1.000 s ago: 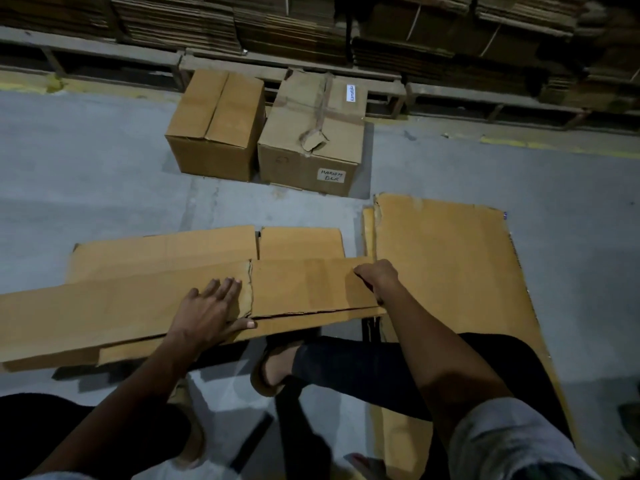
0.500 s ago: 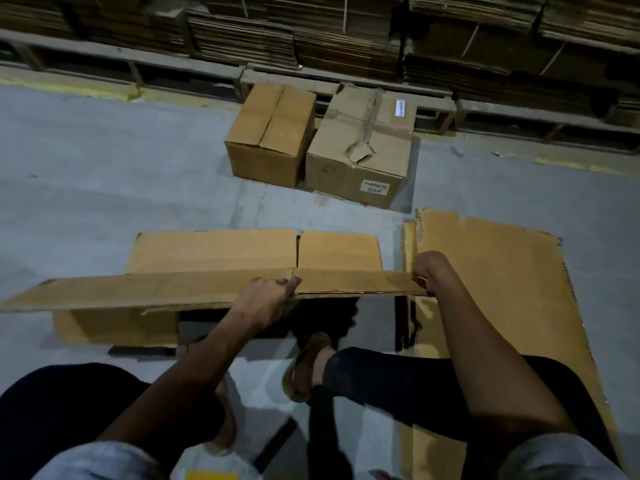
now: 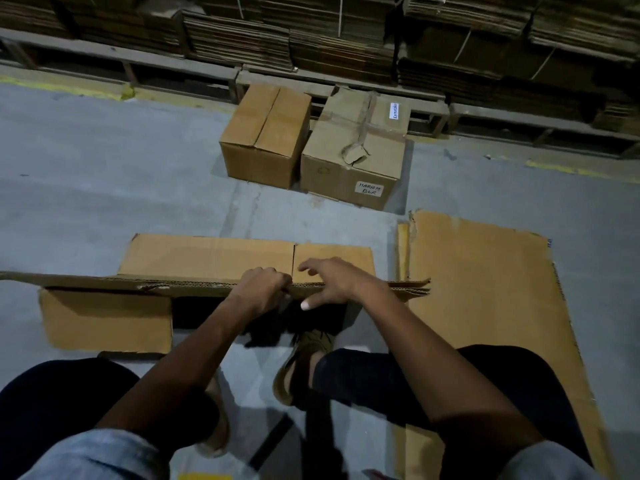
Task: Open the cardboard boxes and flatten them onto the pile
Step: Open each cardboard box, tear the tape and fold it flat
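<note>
Head view cut off the flattened brown cardboard sheet (image 3: 104, 282) leftward; left hand (image 3: 262, 292) gripped its edge; right hand (image 3: 334, 282) rested spread (thumb below); two closed brown boxes (image 3: 265, 135) stood beyond.

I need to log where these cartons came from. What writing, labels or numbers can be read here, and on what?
"HARIOM BLR": handwritten white label on the front of the right-hand closed box.
"Karnataka": small white sticker on that box's top.
Faint pencilled mark on its front: too faint to read.
Left-hand closed box: no text visible.
</note>
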`<action>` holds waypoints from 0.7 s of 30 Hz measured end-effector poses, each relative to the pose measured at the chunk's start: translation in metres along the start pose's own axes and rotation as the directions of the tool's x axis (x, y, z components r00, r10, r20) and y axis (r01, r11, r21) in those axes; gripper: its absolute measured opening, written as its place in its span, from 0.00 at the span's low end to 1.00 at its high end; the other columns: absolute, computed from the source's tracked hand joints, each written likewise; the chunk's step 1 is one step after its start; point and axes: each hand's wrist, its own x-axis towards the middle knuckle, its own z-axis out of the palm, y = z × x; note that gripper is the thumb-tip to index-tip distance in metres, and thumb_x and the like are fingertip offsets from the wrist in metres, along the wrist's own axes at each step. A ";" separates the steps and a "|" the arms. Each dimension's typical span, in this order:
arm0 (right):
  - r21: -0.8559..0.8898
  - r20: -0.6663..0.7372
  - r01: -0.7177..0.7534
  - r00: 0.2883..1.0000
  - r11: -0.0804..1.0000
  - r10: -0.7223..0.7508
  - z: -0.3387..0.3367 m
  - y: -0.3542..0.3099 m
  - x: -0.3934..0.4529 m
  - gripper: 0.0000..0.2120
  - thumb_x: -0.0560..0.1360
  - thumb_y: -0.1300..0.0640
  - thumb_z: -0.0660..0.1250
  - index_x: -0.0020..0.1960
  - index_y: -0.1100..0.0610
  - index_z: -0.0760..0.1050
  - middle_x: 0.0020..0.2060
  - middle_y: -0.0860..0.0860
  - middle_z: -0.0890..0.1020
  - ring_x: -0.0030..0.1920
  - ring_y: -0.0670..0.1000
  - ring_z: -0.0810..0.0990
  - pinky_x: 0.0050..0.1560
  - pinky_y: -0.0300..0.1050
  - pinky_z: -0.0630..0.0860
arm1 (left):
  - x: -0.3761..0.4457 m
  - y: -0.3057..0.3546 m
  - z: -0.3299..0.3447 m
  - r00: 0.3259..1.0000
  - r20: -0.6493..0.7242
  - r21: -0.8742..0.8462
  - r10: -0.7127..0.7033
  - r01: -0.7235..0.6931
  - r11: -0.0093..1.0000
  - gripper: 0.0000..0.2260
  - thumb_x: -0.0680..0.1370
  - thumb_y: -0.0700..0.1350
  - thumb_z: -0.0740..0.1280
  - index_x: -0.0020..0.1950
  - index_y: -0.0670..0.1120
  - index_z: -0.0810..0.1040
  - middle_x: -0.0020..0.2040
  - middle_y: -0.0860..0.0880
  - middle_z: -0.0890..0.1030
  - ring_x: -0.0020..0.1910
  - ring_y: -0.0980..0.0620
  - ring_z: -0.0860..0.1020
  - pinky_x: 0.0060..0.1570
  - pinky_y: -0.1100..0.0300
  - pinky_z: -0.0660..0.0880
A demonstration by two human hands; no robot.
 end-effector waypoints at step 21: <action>-0.477 -0.359 0.013 0.910 0.879 -0.209 0.023 -0.043 0.012 0.25 0.78 0.49 0.69 0.74 0.42 0.68 0.59 0.54 0.83 0.58 0.61 0.81 0.53 0.53 0.77 | -0.041 -0.060 -0.038 0.975 -0.165 0.103 -0.152 0.170 0.980 0.07 0.78 0.50 0.66 0.54 0.51 0.79 0.53 0.46 0.83 0.54 0.41 0.80 0.51 0.54 0.73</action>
